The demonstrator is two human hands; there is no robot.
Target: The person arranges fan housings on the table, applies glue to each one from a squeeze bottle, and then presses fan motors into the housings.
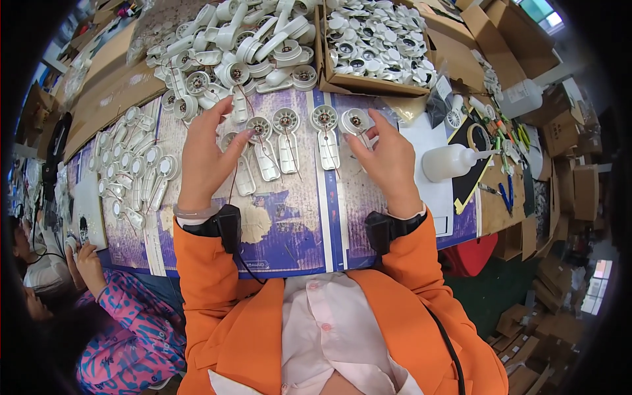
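My left hand [214,148] is open, thumb and fingers spread, over a white handled plastic housing [245,176] whose round head is partly behind the thumb. My right hand [390,157] has thumb and index finger at either side of the round head of another such housing [355,121]; its handle is mostly hidden by the hand. Between my hands lie three more housings, a tilted one [264,150], a middle one [287,141] and one apart to the right [326,137]. Each has a round head with a copper-coloured centre, and thin dark red wires trail from several.
Behind stand a heap of white housings [243,46] and a cardboard box [375,87] of small white discs. Assembled pieces [135,164] lie left. A white squeeze bottle [447,162] and tools, including blue-handled pliers [507,195], are right. A co-worker's hand [90,263] is lower left.
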